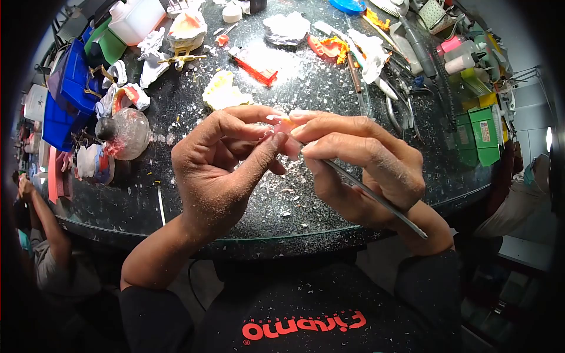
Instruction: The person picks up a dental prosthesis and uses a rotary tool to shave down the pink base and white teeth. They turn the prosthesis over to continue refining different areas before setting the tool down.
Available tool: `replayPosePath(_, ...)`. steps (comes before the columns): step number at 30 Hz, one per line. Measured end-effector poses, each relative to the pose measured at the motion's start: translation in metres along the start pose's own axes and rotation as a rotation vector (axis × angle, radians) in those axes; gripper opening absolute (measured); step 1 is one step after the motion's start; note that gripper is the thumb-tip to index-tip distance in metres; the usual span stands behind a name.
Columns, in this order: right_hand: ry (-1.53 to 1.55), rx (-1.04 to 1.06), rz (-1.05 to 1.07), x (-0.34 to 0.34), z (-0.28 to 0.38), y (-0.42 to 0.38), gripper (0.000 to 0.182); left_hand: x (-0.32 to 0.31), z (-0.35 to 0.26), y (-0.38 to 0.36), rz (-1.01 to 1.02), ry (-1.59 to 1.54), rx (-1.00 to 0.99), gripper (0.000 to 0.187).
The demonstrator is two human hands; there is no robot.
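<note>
Over the middle of the dark bench, my left hand (215, 162) pinches a small pink denture piece (289, 147) between thumb and fingers. Pale tooth-like bits show at its upper edge, but the fingers cover much of it. My right hand (368, 162) is closed around a thin metal hand tool (379, 199), its shaft slanting down toward my right wrist. The tool's working tip is hidden at the fingertips. The right fingertips also touch the denture piece. Fine pale dust coats both hands.
Shavings cover the bench (259, 220). Ahead lie yellowish plaster (223, 91), a red frame-like piece (256, 69) and plaster casts (286, 28). A round glass bottle (130, 134) and blue bins (70, 88) stand left; pliers (393, 112), a corded handpiece (416, 47) and green boxes (487, 135) right. Other people are at both sides.
</note>
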State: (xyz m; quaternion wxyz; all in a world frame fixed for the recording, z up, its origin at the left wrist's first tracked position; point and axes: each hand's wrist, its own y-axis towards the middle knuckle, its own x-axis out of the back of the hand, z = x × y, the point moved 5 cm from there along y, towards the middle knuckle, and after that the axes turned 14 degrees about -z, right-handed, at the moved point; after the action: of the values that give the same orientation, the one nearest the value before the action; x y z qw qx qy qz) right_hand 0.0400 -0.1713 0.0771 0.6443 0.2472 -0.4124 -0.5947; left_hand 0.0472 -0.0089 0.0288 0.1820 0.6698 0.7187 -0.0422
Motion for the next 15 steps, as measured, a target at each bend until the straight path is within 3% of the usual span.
replayPosePath(15,-0.042,0.137,0.049,-0.0025,-0.0046,-0.0100,0.020,0.0047,-0.0022,0.0016,0.014,0.131,0.009,0.009)
